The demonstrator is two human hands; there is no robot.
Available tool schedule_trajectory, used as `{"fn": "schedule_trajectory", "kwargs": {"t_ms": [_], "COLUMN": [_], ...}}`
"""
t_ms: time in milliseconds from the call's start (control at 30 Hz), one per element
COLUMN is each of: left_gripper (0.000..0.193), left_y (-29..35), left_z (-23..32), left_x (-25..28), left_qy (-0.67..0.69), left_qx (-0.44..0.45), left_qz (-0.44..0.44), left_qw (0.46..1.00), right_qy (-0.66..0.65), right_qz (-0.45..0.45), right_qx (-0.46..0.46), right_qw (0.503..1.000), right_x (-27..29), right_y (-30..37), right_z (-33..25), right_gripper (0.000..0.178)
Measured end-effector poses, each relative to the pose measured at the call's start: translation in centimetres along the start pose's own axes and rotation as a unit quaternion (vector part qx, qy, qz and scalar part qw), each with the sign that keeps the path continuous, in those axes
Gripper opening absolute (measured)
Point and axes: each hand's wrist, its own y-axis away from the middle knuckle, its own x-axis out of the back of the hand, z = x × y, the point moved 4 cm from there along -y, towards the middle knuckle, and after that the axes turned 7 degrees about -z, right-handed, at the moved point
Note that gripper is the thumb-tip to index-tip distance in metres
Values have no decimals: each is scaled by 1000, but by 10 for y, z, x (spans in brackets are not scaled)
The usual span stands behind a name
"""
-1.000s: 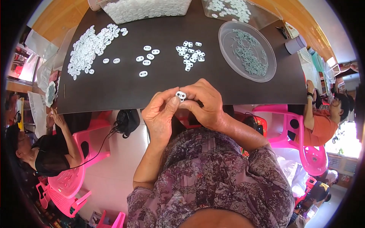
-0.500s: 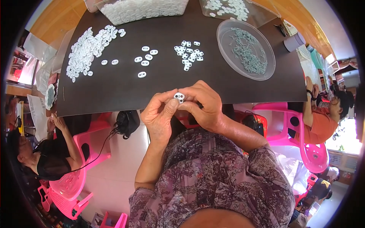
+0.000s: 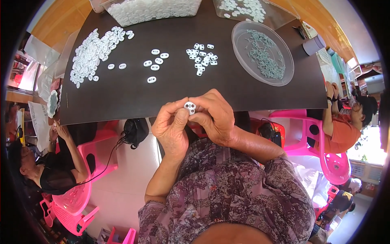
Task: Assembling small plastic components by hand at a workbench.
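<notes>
My left hand (image 3: 171, 129) and my right hand (image 3: 216, 118) meet at the table's near edge. Both are closed in a pinch on a small white plastic piece (image 3: 189, 107) with several dark holes. It looks like an oval piece with a smaller one against it; fingertips cover part, so I cannot tell how they are joined. Beyond my hands lies a loose group of white two-holed ovals (image 3: 155, 67). Small squarish white pieces (image 3: 202, 53) form a cluster to its right. At the far left spreads a large heap of white ovals (image 3: 91, 53).
A round clear tray (image 3: 239, 67) of small grey-green screw-like parts stands at the right. Behind are a clear bin (image 3: 154, 13) full of white pieces and a shallower bin (image 3: 280, 17). Co-workers sit at both sides on pink chairs (image 3: 302, 132).
Both hands have drawn slightly toward me and to the left with the white piece. Its parts now look more compact between the fingertips.
</notes>
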Motion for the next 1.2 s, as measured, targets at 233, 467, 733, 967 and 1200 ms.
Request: {"fn": "schedule_trajectory", "kwargs": {"t_ms": [233, 467, 733, 967, 1200], "left_gripper": [19, 16, 15, 11, 25], "left_y": [5, 9, 7, 8, -4], "left_z": [0, -4, -6, -4, 11], "left_x": [-1, -3, -9, -14, -2], "left_qy": [-33, -42, -106, -128, -247], "left_qx": [-36, -59, -124, -114, -87], "left_qz": [7, 10, 33, 35, -30], "left_qw": [999, 997, 986, 985, 965], "right_qy": [17, 44, 65, 69, 28], "right_qz": [5, 23, 31, 35, 7], "right_qx": [18, 58, 76, 107, -13], "right_qw": [1000, 997, 995, 991, 999], "right_x": [-3, -6, -10, -6, 11], "right_y": [0, 5, 3, -2, -18], "right_z": [-1, -1, 1, -4, 9], "right_gripper": [32, 29, 22, 21, 17]}}
